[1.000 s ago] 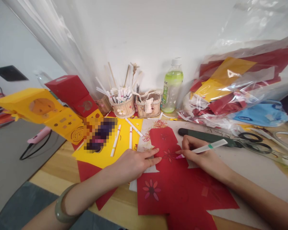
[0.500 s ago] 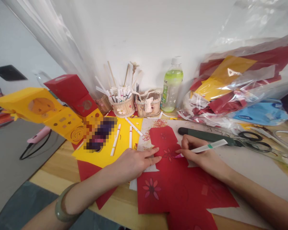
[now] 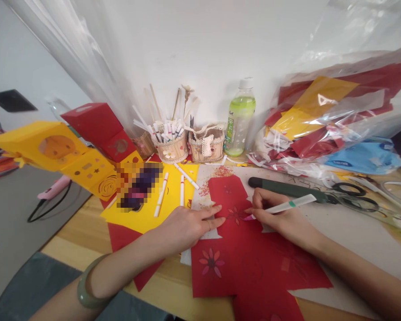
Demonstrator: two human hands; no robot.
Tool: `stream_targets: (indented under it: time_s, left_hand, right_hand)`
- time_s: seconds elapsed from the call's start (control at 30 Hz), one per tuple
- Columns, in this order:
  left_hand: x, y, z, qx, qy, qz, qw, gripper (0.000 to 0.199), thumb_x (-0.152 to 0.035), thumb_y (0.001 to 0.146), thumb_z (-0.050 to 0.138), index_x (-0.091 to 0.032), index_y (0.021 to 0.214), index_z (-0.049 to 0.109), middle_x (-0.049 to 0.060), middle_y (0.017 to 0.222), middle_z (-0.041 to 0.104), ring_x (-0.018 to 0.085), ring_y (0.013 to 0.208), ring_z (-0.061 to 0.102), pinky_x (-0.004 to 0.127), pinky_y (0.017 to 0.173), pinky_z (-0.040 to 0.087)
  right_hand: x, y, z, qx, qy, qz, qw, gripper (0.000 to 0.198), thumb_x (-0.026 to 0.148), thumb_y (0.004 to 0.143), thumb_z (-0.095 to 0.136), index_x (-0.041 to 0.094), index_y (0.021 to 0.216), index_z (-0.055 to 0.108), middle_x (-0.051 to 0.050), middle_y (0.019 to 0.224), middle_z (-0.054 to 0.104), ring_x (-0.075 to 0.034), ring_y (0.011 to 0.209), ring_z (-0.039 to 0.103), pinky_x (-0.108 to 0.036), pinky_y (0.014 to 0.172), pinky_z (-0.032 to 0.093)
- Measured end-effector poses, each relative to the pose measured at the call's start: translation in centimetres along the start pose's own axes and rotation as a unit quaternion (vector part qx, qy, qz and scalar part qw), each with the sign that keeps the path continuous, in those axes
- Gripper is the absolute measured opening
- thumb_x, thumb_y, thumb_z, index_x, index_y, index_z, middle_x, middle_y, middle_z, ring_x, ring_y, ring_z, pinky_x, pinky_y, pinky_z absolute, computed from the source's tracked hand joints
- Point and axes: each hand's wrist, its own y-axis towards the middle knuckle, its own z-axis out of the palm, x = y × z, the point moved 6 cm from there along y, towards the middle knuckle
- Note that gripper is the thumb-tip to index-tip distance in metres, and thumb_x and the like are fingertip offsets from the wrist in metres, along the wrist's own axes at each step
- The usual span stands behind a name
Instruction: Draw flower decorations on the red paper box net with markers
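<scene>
A cut-out sheet of red card lies before me with flower drawings on it; the lower-left flower has pink and purple petals. My left hand rests on the card's left edge, its fingers stretched out flat and a thin ring on one of them. In my right hand a white marker pen with a green band is pinched. Its pink tip meets the card, or hovers just over it, beside the smaller flower on the upper panel.
White markers lie on yellow card at left. Behind stand a basket of markers, another basket and a green drink bottle. Scissors, a dark green tool and a plastic bag of scraps are at right.
</scene>
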Motion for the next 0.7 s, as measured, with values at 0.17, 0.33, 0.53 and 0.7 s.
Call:
stream_targets:
  time_s: [0.17,0.33,0.53,0.7]
  left_hand:
    - [0.03,0.03,0.12,0.001,-0.006,0.000,1.000,0.050,0.002,0.081,0.043,-0.019,0.126,0.049,0.009,0.135,0.045,0.020,0.105,0.060,0.028,0.071,0.055]
    - [0.11,0.01,0.11,-0.003,0.003,0.000,1.000,0.050,0.001,0.080,0.045,-0.020,0.125,0.050,0.008,0.135,0.045,0.018,0.105,0.060,0.023,0.068,0.054]
    - [0.03,0.01,-0.05,-0.005,0.011,0.002,1.000,0.050,0.001,0.080,0.045,-0.020,0.125,0.050,0.007,0.135,0.045,0.019,0.104,0.060,0.024,0.066,0.054]
    - [0.01,-0.08,0.02,-0.007,0.009,0.001,1.000,0.050,0.001,0.080,0.045,-0.021,0.125,0.050,0.007,0.135,0.044,0.019,0.102,0.061,0.025,0.066,0.055]
  right_hand:
    - [0.10,0.10,-0.10,-0.013,0.004,-0.006,1.000,0.023,0.020,0.072,0.055,0.021,0.059,0.036,0.006,0.056,0.037,-0.010,0.051,0.035,-0.024,0.049,0.036]
    - [0.12,0.12,-0.08,-0.009,0.007,-0.006,1.000,0.024,0.020,0.073,0.054,0.021,0.058,0.035,0.006,0.055,0.037,-0.010,0.051,0.037,-0.024,0.049,0.038]
    - [0.14,0.12,-0.05,-0.009,-0.003,-0.005,1.000,0.024,0.021,0.073,0.054,0.021,0.059,0.035,0.006,0.056,0.037,-0.010,0.051,0.036,-0.023,0.046,0.032]
    - [-0.05,0.05,-0.02,-0.005,0.003,-0.001,1.000,0.023,0.020,0.074,0.053,0.021,0.059,0.036,0.006,0.057,0.037,-0.010,0.052,0.035,-0.024,0.047,0.030]
